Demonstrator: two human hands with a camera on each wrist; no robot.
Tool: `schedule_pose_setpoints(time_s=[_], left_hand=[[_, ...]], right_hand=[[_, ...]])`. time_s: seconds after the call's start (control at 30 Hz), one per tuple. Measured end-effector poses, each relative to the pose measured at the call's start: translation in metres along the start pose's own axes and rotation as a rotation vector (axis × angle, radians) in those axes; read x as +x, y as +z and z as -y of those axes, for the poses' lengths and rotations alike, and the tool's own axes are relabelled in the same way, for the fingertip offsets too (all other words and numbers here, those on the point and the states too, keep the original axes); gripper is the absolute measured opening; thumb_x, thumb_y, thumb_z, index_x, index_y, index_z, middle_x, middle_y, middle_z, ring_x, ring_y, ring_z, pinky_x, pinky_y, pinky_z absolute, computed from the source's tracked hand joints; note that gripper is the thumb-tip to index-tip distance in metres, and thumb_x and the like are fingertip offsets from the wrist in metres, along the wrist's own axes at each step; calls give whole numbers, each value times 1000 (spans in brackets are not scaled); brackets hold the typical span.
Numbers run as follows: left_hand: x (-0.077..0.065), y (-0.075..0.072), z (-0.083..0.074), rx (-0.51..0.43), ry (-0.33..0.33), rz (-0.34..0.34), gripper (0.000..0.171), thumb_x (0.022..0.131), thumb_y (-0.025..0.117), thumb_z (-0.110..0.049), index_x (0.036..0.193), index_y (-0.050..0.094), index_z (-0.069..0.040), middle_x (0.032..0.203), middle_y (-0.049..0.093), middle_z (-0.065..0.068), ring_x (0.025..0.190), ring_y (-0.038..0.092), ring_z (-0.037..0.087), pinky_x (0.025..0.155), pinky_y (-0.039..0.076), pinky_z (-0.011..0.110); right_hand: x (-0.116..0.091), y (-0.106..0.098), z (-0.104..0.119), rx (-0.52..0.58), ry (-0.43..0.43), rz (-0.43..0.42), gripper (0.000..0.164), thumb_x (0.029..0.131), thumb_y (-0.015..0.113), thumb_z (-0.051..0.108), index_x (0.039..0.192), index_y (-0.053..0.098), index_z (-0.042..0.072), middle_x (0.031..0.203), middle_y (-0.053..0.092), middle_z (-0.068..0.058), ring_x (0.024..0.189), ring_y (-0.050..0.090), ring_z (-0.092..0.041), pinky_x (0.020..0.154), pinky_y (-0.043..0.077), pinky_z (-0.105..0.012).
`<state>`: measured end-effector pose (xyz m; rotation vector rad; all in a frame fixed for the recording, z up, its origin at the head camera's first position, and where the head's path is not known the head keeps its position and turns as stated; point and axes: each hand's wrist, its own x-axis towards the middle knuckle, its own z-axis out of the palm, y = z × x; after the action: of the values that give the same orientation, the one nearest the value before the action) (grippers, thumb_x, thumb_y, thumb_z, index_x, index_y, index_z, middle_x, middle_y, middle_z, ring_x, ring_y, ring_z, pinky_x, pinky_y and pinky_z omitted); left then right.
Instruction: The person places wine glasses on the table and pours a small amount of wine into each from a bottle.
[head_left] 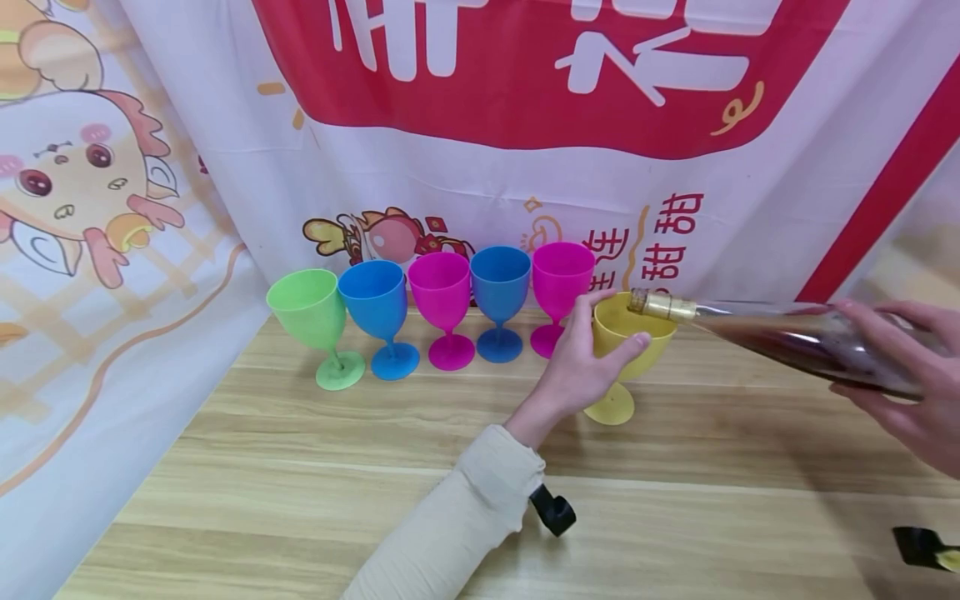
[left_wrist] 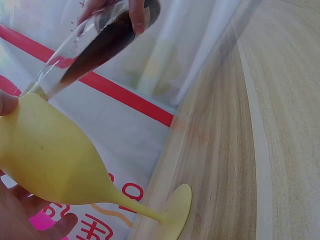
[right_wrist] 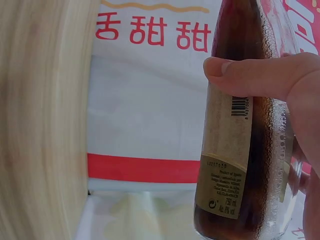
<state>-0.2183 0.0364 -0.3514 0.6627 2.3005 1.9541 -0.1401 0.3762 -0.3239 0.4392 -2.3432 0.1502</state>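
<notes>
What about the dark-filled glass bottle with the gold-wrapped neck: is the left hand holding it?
No, the right hand grips the bottle; the left hand holds a goblet.

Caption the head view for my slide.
Right hand holds a glass bottle tilted over the rim of a yellow goblet gripped by the left hand, beside five goblets.

The yellow goblet (left_wrist: 60, 155) I hold looks like smooth, mostly matt plastic, as do the goblets (head_left: 441, 298) lined up near the far edge of the bench (head_left: 420, 450). The bottle (head_left: 780, 337) I grip is glossy, clear glass, wearing a matt, paper-like label (right_wrist: 225, 150) and a shiny, gold, foil-like wrap (head_left: 673, 307) at its neck. The bench has a smooth wood grain; soft, lightly creased cloth (head_left: 525, 187) hangs beyond its far edge, and my sleeve (head_left: 450, 521) is matt, wrinkled fabric.
</notes>
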Motion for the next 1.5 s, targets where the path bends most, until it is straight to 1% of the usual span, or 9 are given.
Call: schedule_pose_setpoints(time_s=[0.23, 0.4, 0.53, 0.63, 0.93, 1.0, 1.17, 1.3, 1.5], left_hand=[[0, 0, 1, -10, 2, 3, 67, 99, 70, -45, 154, 33, -38, 148, 49, -6, 122, 55, 4, 98, 55, 25], [0, -1, 1, 4, -5, -3, 70, 99, 70, -47, 157, 33, -34, 146, 49, -6, 120, 55, 4, 97, 55, 25], [0, -1, 0, 1, 6, -2, 71, 99, 70, -46, 158, 32, -31, 147, 50, -4, 120, 56, 4, 96, 56, 24], [0, -1, 0, 1, 4, -6, 70, 99, 70, -45, 157, 33, -33, 147, 49, -5, 120, 55, 4, 97, 56, 23], [-1, -1, 0, 9, -17, -13, 67, 99, 70, -47, 155, 33, -38, 144, 51, -6, 119, 56, 4, 98, 55, 24], [-1, -1, 0, 9, -16, -12, 67, 99, 70, -47, 154, 33, -38, 144, 51, -6, 119, 56, 4, 98, 55, 24], [-1, -1, 0, 13, -6, -12, 68, 99, 70, -47, 155, 34, -37, 144, 51, -5, 119, 55, 3, 97, 55, 24], [-1, -1, 0, 17, -3, -15, 68, 98, 71, -47, 155, 33, -38, 144, 52, -5, 119, 55, 3, 96, 55, 24], [-1, -1, 0, 14, -4, -13, 68, 98, 71, -47, 155, 34, -37, 143, 52, -6, 119, 55, 3, 97, 55, 24]], right_hand=[[4, 11, 2, 54, -50, -43, 102, 92, 26, 92, 154, 56, 17, 124, 57, -34, 106, 49, -53, 83, 32, -59], [1, 19, 3, -2, 11, 47, 108, 84, 21, 97, 157, 52, 23, 121, 56, -30, 98, 50, -47, 74, 38, -58], [2, 24, 6, 33, 76, 129, 94, 77, 85, 68, 154, 55, 22, 119, 59, -28, 92, 50, -41, 59, 41, -45], [2, 29, 10, 119, 154, 196, 109, 58, 104, 24, 154, 53, 21, 124, 60, -26, 95, 50, -38, 59, 40, -29], [-3, 45, 25, 338, 322, 184, 106, 63, 105, 26, 156, 53, 26, 140, 62, -23, 105, 51, -25, 77, 31, -4], [-4, 47, 27, 388, 362, 180, 105, 65, 104, 25, 156, 52, 31, 143, 60, -20, 109, 53, -11, 81, 30, 1], [-7, 50, 28, 524, 473, 202, 101, 73, 100, 23, 158, 47, 33, 135, 60, 10, 108, 46, 18, 84, 32, 6], [-8, 51, 28, 617, 494, 207, 99, 77, 97, 14, 159, 44, 28, 124, 59, 29, 107, 56, 13, 82, 40, 4], [-11, 55, 25, 690, 505, 203, 95, 80, 93, 8, 158, 42, 27, 128, 61, 28, 107, 59, 12, 83, 44, 2]])
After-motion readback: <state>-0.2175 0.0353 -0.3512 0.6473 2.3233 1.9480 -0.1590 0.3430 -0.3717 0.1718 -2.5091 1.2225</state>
